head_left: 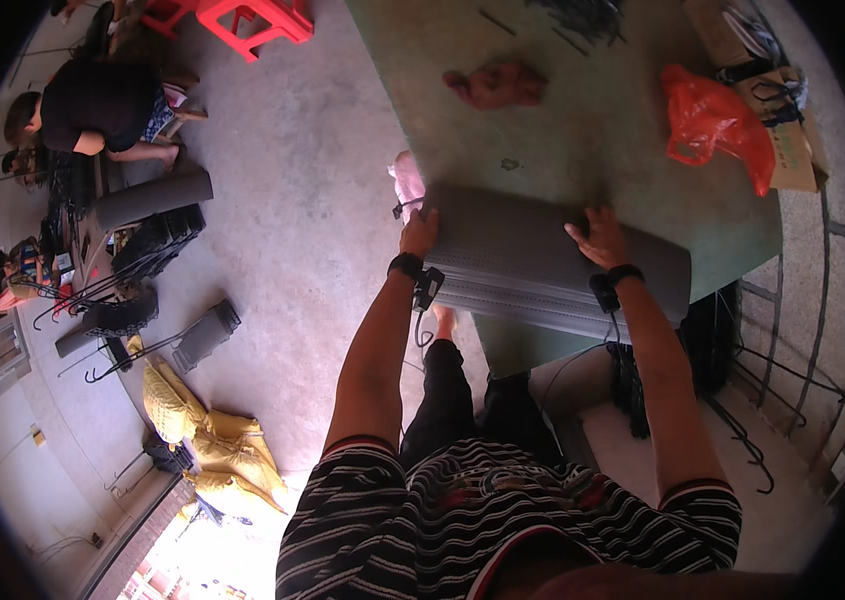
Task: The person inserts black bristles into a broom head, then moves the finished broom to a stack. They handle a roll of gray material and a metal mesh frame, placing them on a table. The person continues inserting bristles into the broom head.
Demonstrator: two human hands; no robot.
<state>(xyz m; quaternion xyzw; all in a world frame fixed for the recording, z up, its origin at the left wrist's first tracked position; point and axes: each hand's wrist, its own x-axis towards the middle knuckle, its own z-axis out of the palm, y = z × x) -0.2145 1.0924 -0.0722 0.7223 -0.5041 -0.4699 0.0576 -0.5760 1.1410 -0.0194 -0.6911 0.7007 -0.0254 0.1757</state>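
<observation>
A thick stack of dark grey sheets (513,235) lies along the near edge of the green table (583,140). Its near side shows several layers with rows of small holes or stitches. My left hand (420,232) grips the stack's left end, its fingers partly hidden. On the stack's upper face, toward the right, my right hand (601,240) rests flat with the thumb and fingers apart. Both wrists carry dark bands with small black devices.
A red plastic bag (713,120) and cardboard box (793,150) are at the table's far right; a dark red cloth (498,85) lies farther left. At left, a person (103,105) sits bent beside grey and black bundles (158,240). Yellow sacks (213,440) lie on the floor.
</observation>
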